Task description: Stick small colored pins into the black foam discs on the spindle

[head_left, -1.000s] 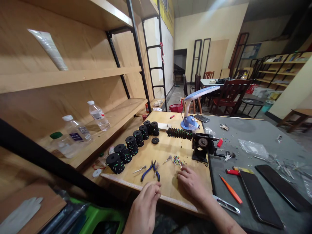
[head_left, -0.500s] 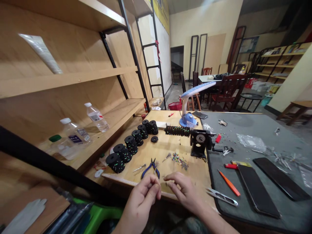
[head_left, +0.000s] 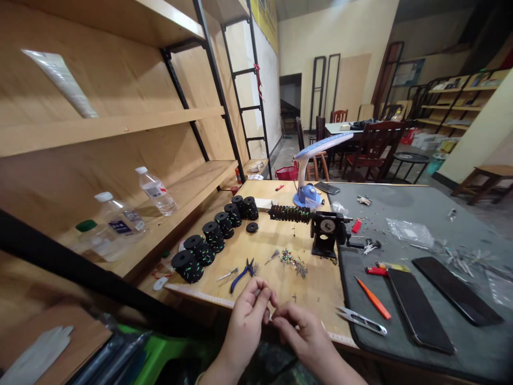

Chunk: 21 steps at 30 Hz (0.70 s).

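Close together at the table's front edge, my left hand (head_left: 251,309) and my right hand (head_left: 295,327) both pinch with thumb and fingers. Whatever sits in either pinch is too small to make out. Just beyond my left hand lie blue-handled pliers (head_left: 241,275), partly covered by it. A pile of small coloured beads (head_left: 287,257) and a heap of tiny metal pieces (head_left: 300,269) lie past my right hand. Farther back stands a black hand-crank winder (head_left: 325,235) carrying a dark wound spool (head_left: 289,214).
Several black spools (head_left: 187,266) line the table's left side. A blue lamp (head_left: 308,195) stands behind the winder. On the grey mat at right lie thread snips (head_left: 362,321), an orange tool (head_left: 372,298), a red lighter (head_left: 377,271) and two dark phone-like slabs (head_left: 420,310). Shelves with bottles (head_left: 120,216) rise at left.
My right hand has moved down and its fingers have closed, meeting near my left fingertips. My left hand has shifted slightly right, covering more of the pliers. The view has moved a little.
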### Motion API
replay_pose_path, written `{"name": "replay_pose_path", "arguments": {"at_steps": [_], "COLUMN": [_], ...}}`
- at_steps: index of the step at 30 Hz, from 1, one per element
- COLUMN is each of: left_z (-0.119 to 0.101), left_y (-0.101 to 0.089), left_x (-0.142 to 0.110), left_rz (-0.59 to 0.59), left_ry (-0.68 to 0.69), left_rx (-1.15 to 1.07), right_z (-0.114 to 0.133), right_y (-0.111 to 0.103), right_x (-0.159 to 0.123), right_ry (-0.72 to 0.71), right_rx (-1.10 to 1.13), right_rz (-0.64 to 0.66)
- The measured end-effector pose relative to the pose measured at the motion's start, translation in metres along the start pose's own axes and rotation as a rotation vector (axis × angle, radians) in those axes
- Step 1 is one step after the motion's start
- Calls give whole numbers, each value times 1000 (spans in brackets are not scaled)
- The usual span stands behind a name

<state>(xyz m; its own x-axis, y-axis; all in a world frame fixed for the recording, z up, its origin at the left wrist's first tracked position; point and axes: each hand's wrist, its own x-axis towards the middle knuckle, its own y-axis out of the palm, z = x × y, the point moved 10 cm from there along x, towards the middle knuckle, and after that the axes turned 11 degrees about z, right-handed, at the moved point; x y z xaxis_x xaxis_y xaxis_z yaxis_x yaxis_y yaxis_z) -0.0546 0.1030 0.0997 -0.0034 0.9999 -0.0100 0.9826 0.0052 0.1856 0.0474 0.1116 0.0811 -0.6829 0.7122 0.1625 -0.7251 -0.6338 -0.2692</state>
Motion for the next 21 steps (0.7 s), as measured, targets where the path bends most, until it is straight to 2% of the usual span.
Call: {"name": "replay_pose_path", "arguments": {"at_steps": [3, 7, 10, 13, 16, 18, 21], "left_z": [27, 47, 65, 83, 98, 106, 114], "left_y": [-6, -18, -11, 18, 41, 45, 39], "left_x": [5, 2, -4, -7, -7, -6, -4], "left_rz": [-42, -132, -122, 39, 163, 178, 141], "left_ry": [-59, -38, -71, -148, -196, -206, -188], "left_rx": [-52, -64, -79, -86, -108, -105, -20], "right_z": [-27, -77, -103, -116, -122, -123, -122], "right_y": [-2, -2, -5, -5, 1, 1, -8], "right_x": [-9, -19, -26, -33, -36, -36, -35], "right_ry": [91, 261, 292, 284, 304, 322, 337], "right_rx": [107, 515, 682, 756, 842, 881, 876], "right_rz": [-62, -198, -333, -418, -416, -416, -437]}}
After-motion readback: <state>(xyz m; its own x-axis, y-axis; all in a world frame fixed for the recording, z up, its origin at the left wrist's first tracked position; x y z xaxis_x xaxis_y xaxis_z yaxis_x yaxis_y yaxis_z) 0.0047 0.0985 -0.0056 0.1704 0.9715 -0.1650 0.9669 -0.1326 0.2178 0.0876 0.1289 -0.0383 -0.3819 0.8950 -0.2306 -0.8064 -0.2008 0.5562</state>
